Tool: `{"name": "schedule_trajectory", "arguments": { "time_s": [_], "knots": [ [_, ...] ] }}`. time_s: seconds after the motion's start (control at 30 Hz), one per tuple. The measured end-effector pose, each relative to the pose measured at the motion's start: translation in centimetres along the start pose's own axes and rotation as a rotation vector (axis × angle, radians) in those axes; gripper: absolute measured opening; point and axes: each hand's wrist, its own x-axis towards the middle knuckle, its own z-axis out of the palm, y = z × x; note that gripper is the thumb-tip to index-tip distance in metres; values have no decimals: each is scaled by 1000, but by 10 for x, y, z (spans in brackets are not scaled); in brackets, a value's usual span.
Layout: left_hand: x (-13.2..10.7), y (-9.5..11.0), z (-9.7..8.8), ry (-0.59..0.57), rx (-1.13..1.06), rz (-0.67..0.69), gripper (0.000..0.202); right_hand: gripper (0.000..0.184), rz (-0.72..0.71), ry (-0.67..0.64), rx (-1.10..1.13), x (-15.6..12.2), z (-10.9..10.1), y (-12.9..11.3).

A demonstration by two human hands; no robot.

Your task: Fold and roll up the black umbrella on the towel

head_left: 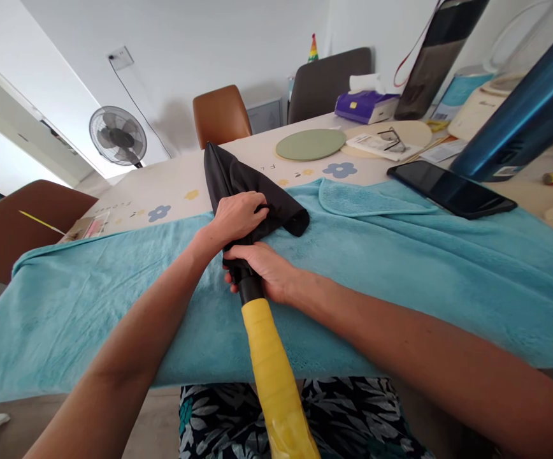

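Observation:
A black umbrella (pixel 257 185) with a yellow wrapped handle (pixel 276 376) points away from me over the table, its handle running down toward my lap. The canopy is loosely folded, with one flap of fabric spread out to the right. My left hand (pixel 239 215) lies on the canopy, fingers curled over the black cloth and gripping it. Just below, my right hand (pixel 267 268) wraps around the gathered base of the canopy, above the yellow handle. Part of its fingers is hidden behind the umbrella. Under both hands a turquoise towel (pixel 353 287) covers the near table edge.
On the right lie a phone (pixel 451 188), a blue bottle (pixel 520 108), a dark bottle (pixel 434 57), a purple tissue box (pixel 365 106) and glasses (pixel 391 139). A green oval mat (pixel 309 145) is farther back. Chairs (pixel 222 115) and a fan (pixel 118 135) stand beyond the table (pixel 171 185).

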Motion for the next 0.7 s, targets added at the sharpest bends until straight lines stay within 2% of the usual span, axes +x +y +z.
{"name": "schedule_trajectory", "arguments": {
  "time_s": [0.37,0.7],
  "knots": [
    [0,2,-1,-11,2,-15,23,5,6,13,2,0,1,-1],
    [-1,-1,3,39,-38,-40,20,5,0,18,-16,0,1,0]
  ]
}}
